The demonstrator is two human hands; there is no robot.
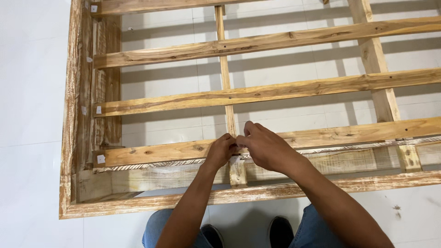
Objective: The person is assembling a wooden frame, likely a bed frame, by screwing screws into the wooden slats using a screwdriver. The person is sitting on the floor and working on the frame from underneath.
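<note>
1. The person is standing over a wooden bed frame (138, 202) lying on the white tiled floor (32, 92), with both hands meeting at the nearest slat (151, 154), right where it crosses the thin centre rail (228, 108).
2. The left hand (222, 150) is pinching in a closed grip on something very small at that crossing; it looks like a pale tag or sticker, but it is too small for me to tell for sure. The right hand (266, 148) is curled over the same spot, fingertips closing on it too.
3. To my eye, the piece is sitting on top of the slat just left of the short upright block (238, 172), and keeping it pressed flat there would be the careful way to handle it.
4. I would judge that working with fingertips only, as both hands are doing, suits something this small; a whole-palm grip would hide it.
5. Similar small white squares (100, 159) are showing on the slat ends along the left side rail (69, 105), so matching their neat, square placement seems sensible.
6. The wood looks rough and whitewashed, so sliding fingers along the grain may risk splinters; lifting and pressing looks safer.
7. The feet (280, 232) are planted just outside the frame's near rail, keeping the reach short.
</note>
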